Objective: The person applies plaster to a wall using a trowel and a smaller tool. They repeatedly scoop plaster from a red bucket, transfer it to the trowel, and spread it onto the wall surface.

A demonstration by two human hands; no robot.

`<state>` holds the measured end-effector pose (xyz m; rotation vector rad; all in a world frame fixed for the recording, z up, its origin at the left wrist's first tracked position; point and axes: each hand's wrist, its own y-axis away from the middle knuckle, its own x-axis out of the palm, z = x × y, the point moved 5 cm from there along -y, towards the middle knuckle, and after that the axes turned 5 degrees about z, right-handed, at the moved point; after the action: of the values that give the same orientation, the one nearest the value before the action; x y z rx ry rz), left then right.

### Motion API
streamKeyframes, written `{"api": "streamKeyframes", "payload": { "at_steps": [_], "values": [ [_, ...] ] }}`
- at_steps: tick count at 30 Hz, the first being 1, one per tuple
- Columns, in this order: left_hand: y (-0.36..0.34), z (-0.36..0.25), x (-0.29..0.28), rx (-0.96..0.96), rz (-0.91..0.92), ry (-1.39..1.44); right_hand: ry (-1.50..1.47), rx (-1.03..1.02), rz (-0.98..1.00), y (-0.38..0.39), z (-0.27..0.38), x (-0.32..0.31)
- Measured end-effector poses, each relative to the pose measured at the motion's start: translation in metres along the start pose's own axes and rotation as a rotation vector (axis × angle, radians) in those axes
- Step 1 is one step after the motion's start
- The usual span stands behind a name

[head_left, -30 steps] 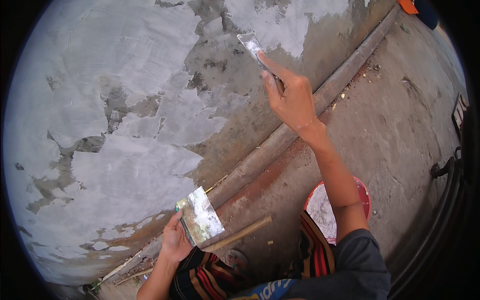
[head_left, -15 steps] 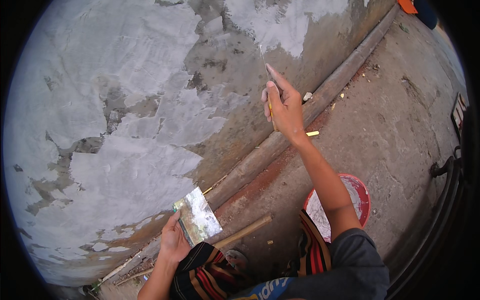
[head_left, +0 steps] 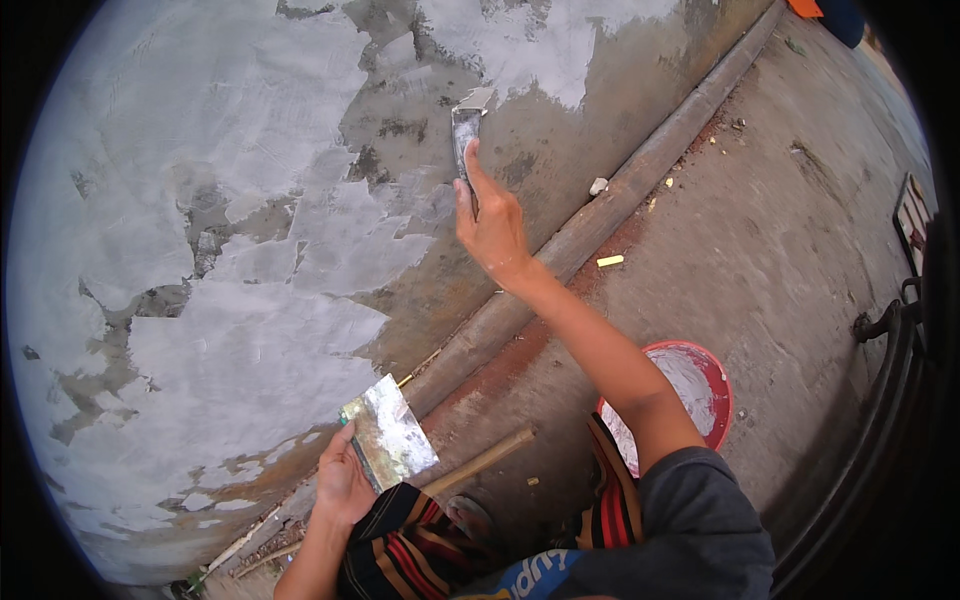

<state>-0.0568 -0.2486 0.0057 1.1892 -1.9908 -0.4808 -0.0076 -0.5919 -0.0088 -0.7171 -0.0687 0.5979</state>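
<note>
My right hand (head_left: 493,225) is closed round a putty knife (head_left: 465,135), with a finger stretched along its blade. White putty (head_left: 474,99) sits at the blade's tip, which is against or very near the wall (head_left: 430,165); I cannot tell which. Lower down, my left hand (head_left: 343,482) grips a flat rectangular metal plate (head_left: 392,432) by its left edge. Whitish smears cover the plate's shiny face. Pale skim coat (head_left: 240,370) lies over much of the wall, with ragged bare grey patches between.
A red bucket (head_left: 724,395) of white putty stands right of my knees, partly behind my right arm. A long pipe (head_left: 640,190) runs along the wall's foot. A wooden stick (head_left: 490,458) lies near my legs. A dark metal frame (head_left: 890,400) stands at the right.
My right hand has moved left and slightly down, turning the putty knife so its flat blade shows at the wall. My left hand and the plate stay nearly in place.
</note>
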Motion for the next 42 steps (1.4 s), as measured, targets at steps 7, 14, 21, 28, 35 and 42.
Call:
{"api": "streamKeyframes", "payload": {
  "at_steps": [7,14,21,28,35,42],
  "values": [
    [0.0,0.005,0.007,-0.005,0.027,-0.033,-0.028,0.179,0.239,-0.007,0.031,-0.063],
    [0.004,0.005,0.007,-0.005,-0.003,-0.043,0.109,0.178,0.166,-0.049,0.027,-0.083],
    [0.003,0.007,0.017,0.0,0.033,-0.04,0.08,0.092,0.329,-0.021,0.048,-0.056],
    [0.007,0.013,0.024,-0.034,0.042,-0.052,0.063,0.113,0.089,-0.052,0.048,-0.084],
    [0.009,0.013,0.015,-0.006,0.023,0.01,0.143,-0.01,0.214,0.0,0.048,-0.012],
    [0.011,0.016,0.018,-0.021,0.022,-0.03,0.048,0.109,0.198,-0.041,0.05,-0.066]
  ]
}}
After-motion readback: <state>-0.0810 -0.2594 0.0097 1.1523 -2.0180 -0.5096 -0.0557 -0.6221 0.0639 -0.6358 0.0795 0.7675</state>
